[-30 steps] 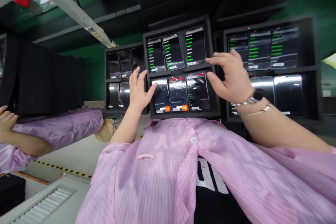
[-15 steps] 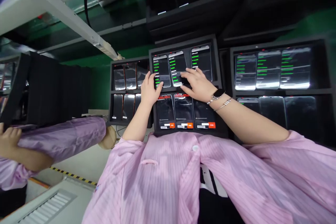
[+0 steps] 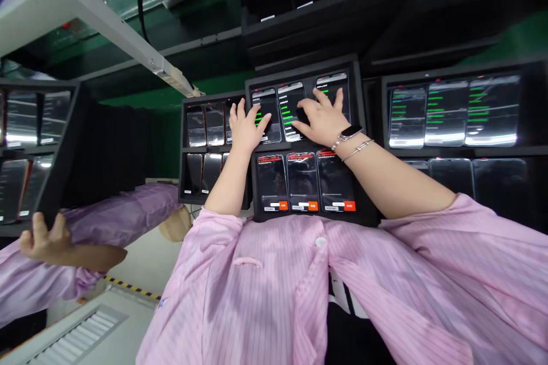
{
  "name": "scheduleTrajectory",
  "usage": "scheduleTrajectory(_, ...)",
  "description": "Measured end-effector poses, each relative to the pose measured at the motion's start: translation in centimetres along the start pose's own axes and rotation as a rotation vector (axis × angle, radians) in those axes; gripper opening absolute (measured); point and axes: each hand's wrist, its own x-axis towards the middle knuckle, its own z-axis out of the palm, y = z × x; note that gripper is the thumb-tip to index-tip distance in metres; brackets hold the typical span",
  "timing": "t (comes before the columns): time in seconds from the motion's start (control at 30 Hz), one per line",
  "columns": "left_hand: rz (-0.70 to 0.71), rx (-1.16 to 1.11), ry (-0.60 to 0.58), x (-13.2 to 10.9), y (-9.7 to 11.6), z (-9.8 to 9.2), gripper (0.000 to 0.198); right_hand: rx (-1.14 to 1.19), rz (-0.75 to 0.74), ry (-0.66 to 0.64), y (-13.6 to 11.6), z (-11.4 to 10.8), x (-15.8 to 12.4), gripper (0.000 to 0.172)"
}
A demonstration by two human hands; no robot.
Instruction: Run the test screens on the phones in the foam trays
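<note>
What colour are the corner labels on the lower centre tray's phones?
The corner labels are orange-red, clearest in the head view.

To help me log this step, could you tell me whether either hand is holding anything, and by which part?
Neither seems to hold anything: the left hand and right hand lie open, fingers spread, over the phones in the upper row.

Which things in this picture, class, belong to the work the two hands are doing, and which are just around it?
Part of the work:
left hand
right hand
phones with green text under the hands
black tray holding those phones

Just around it:
tray of phones to the right
co-worker's hand
yellow-and-black floor tape
floor vent
</note>
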Motion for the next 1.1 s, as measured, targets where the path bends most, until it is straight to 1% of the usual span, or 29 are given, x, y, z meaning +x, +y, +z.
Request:
scheduleTrajectory(0.07,0.033,-0.043,0.052,-1.0,0.0,0.0,0.071,0.017,-0.023,0.017,0.0,-0.5,-0.9,0.049)
scheduleTrajectory(0.13,0.077,-0.07,0.087,-2.7,0.1,-0.3,0.075,0.0,-0.028,0.066,0.1,-1.2,-2.6,0.052)
scheduleTrajectory(0.23,0.113,-0.081,0.09,-5.5,0.5,-0.9,0.076,-0.057,0.027,0.144,0.8,-1.9,-5.2,0.056)
scheduleTrajectory(0.3,0.107,-0.092,0.085,-6.7,0.7,-1.0,0.075,-0.072,0.074,0.16,1.9,-2.0,-5.9,0.058)
scheduleTrajectory(0.33,0.1,-0.099,0.083,-7.0,0.7,-1.0,0.075,-0.071,0.094,0.157,2.5,-2.0,-5.8,0.059)
scheduleTrajectory(0.43,0.083,-0.106,0.058,-7.3,0.7,-1.0,0.071,-0.065,0.14,0.138,3.9,-1.8,-4.1,0.061)
scheduleTrajectory(0.47,0.078,-0.105,0.052,-7.2,0.7,-1.0,0.069,-0.064,0.146,0.137,4.0,-1.8,-3.5,0.062)
scheduleTrajectory(0.53,0.071,-0.103,0.048,-7.2,0.7,-1.1,0.064,-0.061,0.12,0.15,3.4,-1.9,-2.9,0.062)
scheduleTrajectory(0.63,0.061,-0.095,0.048,-7.2,0.9,-1.3,0.057,-0.044,-0.016,0.149,1.1,-1.6,-3.8,0.059)
scheduleTrajectory(0.7,0.057,-0.069,0.04,-7.3,0.9,-1.3,0.056,-0.027,-0.113,0.093,-0.5,-0.9,-4.9,0.057)
scheduleTrajectory(0.77,0.06,-0.043,0.033,-7.2,1.0,-1.2,0.057,-0.013,-0.17,0.022,-1.4,-0.1,-5.6,0.056)
scheduleTrajectory(0.87,0.06,-0.025,0.015,-7.0,1.0,-1.1,0.06,-0.016,-0.182,-0.038,-1.5,0.8,-5.7,0.06)
scheduleTrajectory(0.97,0.069,-0.002,0.053,-7.0,1.2,-1.2,0.058,-0.028,-0.177,-0.049,-1.1,0.9,-5.4,0.063)
scheduleTrajectory(1.03,0.124,0.008,0.076,-7.0,1.5,-1.4,0.053,-0.035,-0.186,-0.033,-0.9,0.8,-5.3,0.059)
scheduleTrajectory(1.1,0.221,0.015,0.039,-7.1,1.8,-1.6,0.046,-0.043,-0.203,-0.009,-1.0,0.8,-5.4,0.052)
